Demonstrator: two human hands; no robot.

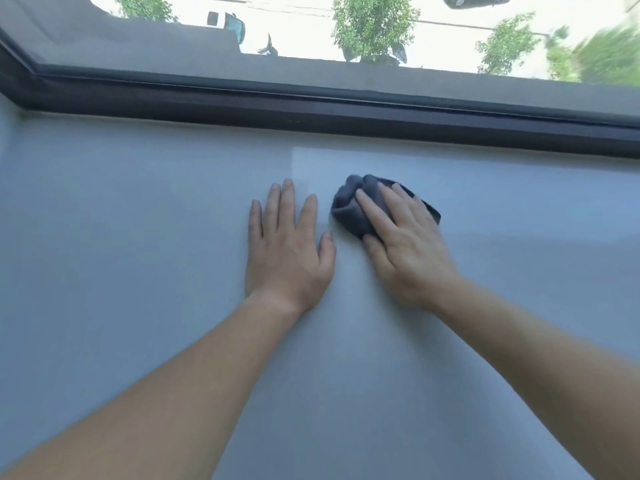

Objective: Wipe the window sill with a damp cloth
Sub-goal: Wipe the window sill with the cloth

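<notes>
A wide pale grey window sill (138, 220) fills most of the view. A bunched dark grey cloth (349, 209) lies on it right of centre. My right hand (405, 244) presses flat on the cloth with straight fingers, the thumb at the cloth's near edge; most of the cloth is hidden under the palm. My left hand (287, 247) rests flat on the bare sill just left of the cloth, fingers spread, not touching it.
A dark brown window frame (311, 109) runs along the far edge of the sill, meeting a corner at the far left. Through the glass (450, 26) I see trees and parked cars below.
</notes>
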